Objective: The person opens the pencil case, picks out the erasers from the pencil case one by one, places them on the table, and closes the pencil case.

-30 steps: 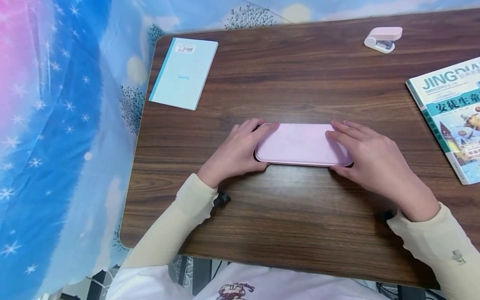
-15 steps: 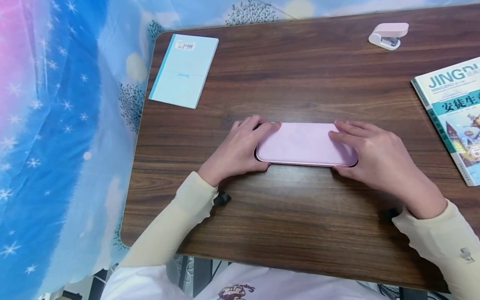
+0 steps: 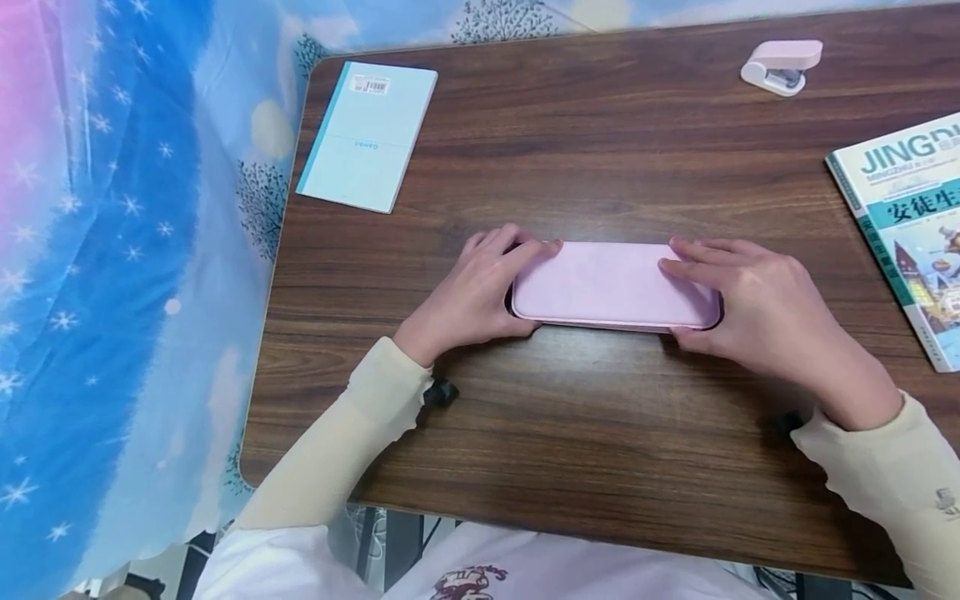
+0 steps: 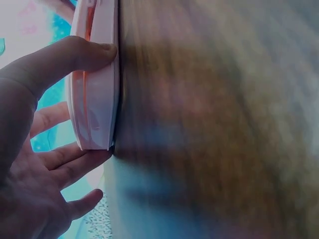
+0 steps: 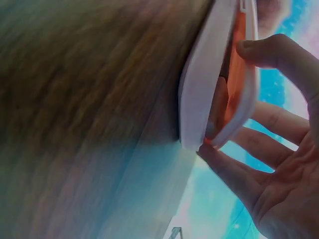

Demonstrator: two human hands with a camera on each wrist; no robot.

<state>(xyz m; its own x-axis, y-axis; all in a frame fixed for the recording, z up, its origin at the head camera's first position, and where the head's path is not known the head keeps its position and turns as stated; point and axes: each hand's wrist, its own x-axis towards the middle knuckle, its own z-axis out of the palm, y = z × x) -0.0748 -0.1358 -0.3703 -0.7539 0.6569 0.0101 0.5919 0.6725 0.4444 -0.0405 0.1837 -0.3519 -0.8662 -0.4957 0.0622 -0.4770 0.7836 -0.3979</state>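
Note:
A pink pencil case with rounded corners lies on the wooden table in front of me, long side towards me. My left hand grips its left end, thumb on the near side and fingers over the top and far side. At the other end, my right hand holds the lid, its thumb at the lid's near edge. In the right wrist view, the lid stands a little apart from the base there, and orange lining shows in the gap. At the left end the gap is only a narrow orange slit.
A light blue notebook lies at the table's back left corner. A small pink and white stapler sits at the back right. Near the right edge of view is a thick book. A patterned blue curtain borders the table's left side.
My right hand has shifted slightly to the right, and the lid's right end has come up a little with it. The left hand stays on its end of the case.

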